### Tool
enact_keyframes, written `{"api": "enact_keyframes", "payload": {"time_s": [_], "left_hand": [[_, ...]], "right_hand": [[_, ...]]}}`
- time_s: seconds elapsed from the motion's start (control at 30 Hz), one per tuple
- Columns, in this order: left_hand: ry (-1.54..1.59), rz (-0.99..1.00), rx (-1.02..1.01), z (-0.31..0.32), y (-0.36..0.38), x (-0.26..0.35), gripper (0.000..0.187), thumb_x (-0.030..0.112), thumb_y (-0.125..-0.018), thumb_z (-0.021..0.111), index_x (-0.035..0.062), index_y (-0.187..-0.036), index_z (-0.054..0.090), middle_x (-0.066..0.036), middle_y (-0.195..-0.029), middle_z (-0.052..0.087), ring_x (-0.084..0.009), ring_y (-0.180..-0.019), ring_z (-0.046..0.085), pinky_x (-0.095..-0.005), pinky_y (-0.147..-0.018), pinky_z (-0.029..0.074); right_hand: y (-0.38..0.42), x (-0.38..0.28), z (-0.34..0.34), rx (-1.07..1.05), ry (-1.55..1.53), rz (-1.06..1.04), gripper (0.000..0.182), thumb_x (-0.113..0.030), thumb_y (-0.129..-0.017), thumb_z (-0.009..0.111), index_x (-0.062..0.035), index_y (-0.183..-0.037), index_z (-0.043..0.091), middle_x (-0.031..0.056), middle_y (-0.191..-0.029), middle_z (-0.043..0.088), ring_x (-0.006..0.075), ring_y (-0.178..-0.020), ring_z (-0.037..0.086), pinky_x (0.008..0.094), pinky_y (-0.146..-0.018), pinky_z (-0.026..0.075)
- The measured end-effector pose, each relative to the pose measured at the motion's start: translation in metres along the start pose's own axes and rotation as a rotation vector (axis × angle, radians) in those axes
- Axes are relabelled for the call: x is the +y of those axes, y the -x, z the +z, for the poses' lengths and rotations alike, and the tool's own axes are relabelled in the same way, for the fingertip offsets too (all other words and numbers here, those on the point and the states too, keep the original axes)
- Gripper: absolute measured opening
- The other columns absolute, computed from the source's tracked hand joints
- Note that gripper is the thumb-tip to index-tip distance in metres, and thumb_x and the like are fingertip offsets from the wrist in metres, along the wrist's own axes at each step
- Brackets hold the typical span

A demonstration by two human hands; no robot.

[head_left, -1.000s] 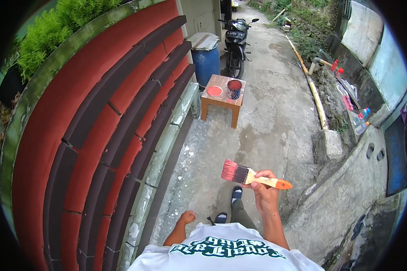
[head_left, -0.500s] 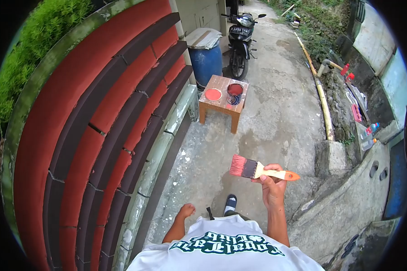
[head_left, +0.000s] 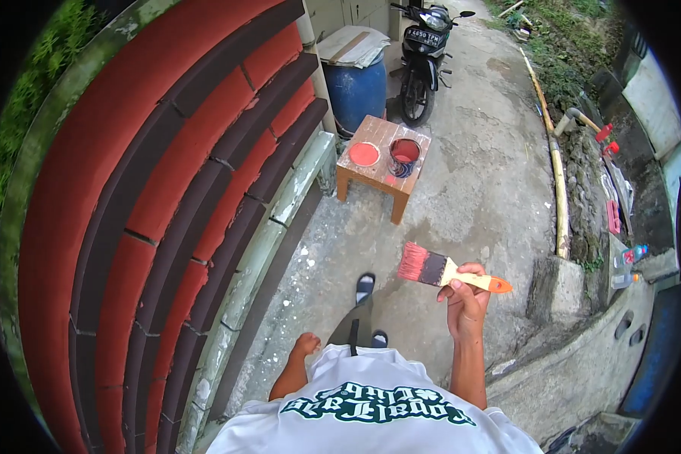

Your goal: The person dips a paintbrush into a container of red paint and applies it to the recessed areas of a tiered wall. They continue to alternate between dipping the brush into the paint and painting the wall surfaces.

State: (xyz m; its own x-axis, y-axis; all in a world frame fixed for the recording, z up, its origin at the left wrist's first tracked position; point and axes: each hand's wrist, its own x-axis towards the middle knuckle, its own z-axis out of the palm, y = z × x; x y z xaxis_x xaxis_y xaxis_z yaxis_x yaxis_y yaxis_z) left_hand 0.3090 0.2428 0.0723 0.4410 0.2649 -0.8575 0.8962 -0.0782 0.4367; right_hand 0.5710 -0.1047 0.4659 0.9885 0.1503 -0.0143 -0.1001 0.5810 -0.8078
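Note:
My right hand (head_left: 467,296) grips the pale handle of a paint brush (head_left: 436,268), between thumb and fingers. The brush's wide bristles are coated in red paint and point left; its orange handle end sticks out to the right. Low at the left of my body, my left hand (head_left: 307,344) hangs with curled fingers and nothing visible in it. Ahead, a small wooden table (head_left: 374,175) bears an open can of red paint (head_left: 404,153) and a round lid (head_left: 364,154) smeared with red.
A curved wall (head_left: 147,200) with red and dark brown bands runs along the left. Beyond the table stand a covered blue barrel (head_left: 357,94) and a parked motorbike (head_left: 424,64). At right are a bamboo pole (head_left: 558,193), plastic bottles (head_left: 631,256) and a concrete wall (head_left: 575,348).
A second foot now shows ahead of my body. The table, barrel and motorbike sit slightly further right in view. The brush stays in my right hand, slightly higher in view.

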Motion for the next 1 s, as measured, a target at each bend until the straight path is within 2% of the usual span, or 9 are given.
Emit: {"api": "enact_keyframes", "payload": {"time_s": [0.1,0.2,0.4,0.47,0.53,0.6,0.7,0.8,1.0], "left_hand": [[-0.064,-0.141,-0.062,-0.01,-0.031,0.02,0.022,0.028,-0.092,0.063,0.0079,-0.098,0.072,-0.006,-0.091,0.073,-0.0203,-0.077,0.072,-0.0362,-0.064,0.055],[-0.003,-0.145,-0.032,-0.025,-0.069,0.066,0.023,0.028,-0.093,0.061,0.0081,-0.097,0.071,-0.006,-0.089,0.073,-0.0205,-0.074,0.071,-0.0386,-0.065,0.055],[-0.068,0.048,-0.098,-0.081,-0.147,0.216,0.022,0.028,-0.093,0.061,0.0079,-0.096,0.069,-0.007,-0.087,0.072,-0.0211,-0.074,0.07,-0.0383,-0.066,0.055],[-0.105,0.179,-0.031,-0.102,-0.175,0.27,0.021,0.027,-0.091,0.063,0.0075,-0.096,0.068,-0.008,-0.083,0.071,-0.0204,-0.072,0.07,-0.037,-0.065,0.055],[-0.205,0.337,-0.001,-0.126,-0.216,0.314,0.016,0.022,-0.088,0.067,0.0067,-0.095,0.066,-0.008,-0.079,0.071,-0.0201,-0.069,0.071,-0.0361,-0.064,0.055],[-0.132,0.457,0.131,-0.14,-0.233,0.355,0.013,0.014,-0.085,0.071,0.006,-0.093,0.065,-0.009,-0.077,0.071,-0.0201,-0.07,0.071,-0.0365,-0.065,0.056],[-0.004,0.472,0.13,-0.157,-0.242,0.416,0.012,0.008,-0.083,0.072,0.0055,-0.091,0.064,-0.009,-0.077,0.071,-0.0206,-0.071,0.072,-0.0359,-0.067,0.057],[-0.058,0.486,0.068,-0.159,-0.265,0.438,0.013,0.007,-0.082,0.073,0.0048,-0.092,0.064,-0.009,-0.077,0.071,-0.0204,-0.07,0.072,-0.0353,-0.067,0.057],[-0.096,0.216,-0.032,-0.131,-0.285,0.438,0.013,0.007,-0.082,0.072,0.0043,-0.093,0.066,-0.01,-0.077,0.071,-0.0202,-0.068,0.072,-0.0354,-0.065,0.057]], "right_hand": [[-0.039,0.01,0.005,-0.006,-0.027,0.0,0.027,-0.002,-0.091,0.07,-0.0052,-0.114,0.056,0.0092,-0.098,0.065,0.0185,-0.082,0.069,0.0313,-0.061,0.06],[-0.09,0.024,0.011,-0.027,-0.065,-0.007,0.025,0.001,-0.09,0.072,-0.0022,-0.111,0.059,0.0098,-0.103,0.064,0.021,-0.088,0.071,0.0344,-0.061,0.061],[-0.206,0.029,0.05,0.034,0.016,-0.069,0.025,0.0,-0.091,0.068,-0.0047,-0.113,0.056,0.0114,-0.102,0.066,0.0194,-0.085,0.07,0.0318,-0.061,0.061],[-0.244,0.031,0.062,0.055,0.004,-0.106,0.025,0.0,-0.091,0.069,-0.0037,-0.113,0.057,0.0119,-0.102,0.066,0.0197,-0.085,0.07,0.0319,-0.062,0.061],[-0.272,0.029,0.07,0.093,-0.016,-0.134,0.024,0.001,-0.091,0.071,-0.0016,-0.111,0.059,0.0124,-0.103,0.067,0.0201,-0.085,0.071,0.0319,-0.063,0.062],[-0.294,0.031,0.069,0.095,-0.021,-0.127,0.024,0.001,-0.091,0.071,-0.0013,-0.112,0.059,0.0127,-0.105,0.067,0.0203,-0.087,0.071,0.0329,-0.064,0.063],[-0.33,0.037,0.065,0.095,0.01,-0.114,0.024,0.001,-0.091,0.07,-0.0007,-0.113,0.059,0.0127,-0.106,0.066,0.0208,-0.089,0.071,0.0344,-0.066,0.064],[-0.366,0.04,0.06,0.139,0.048,-0.093,0.023,-0.003,-0.094,0.066,-0.0004,-0.115,0.059,0.013,-0.108,0.066,0.0217,-0.092,0.071,0.036,-0.068,0.066],[-0.447,0.046,0.03,0.171,0.11,0.003,0.023,-0.012,-0.1,0.057,-0.0011,-0.12,0.061,0.0134,-0.114,0.067,0.0221,-0.098,0.072,0.0365,-0.072,0.066]]}}
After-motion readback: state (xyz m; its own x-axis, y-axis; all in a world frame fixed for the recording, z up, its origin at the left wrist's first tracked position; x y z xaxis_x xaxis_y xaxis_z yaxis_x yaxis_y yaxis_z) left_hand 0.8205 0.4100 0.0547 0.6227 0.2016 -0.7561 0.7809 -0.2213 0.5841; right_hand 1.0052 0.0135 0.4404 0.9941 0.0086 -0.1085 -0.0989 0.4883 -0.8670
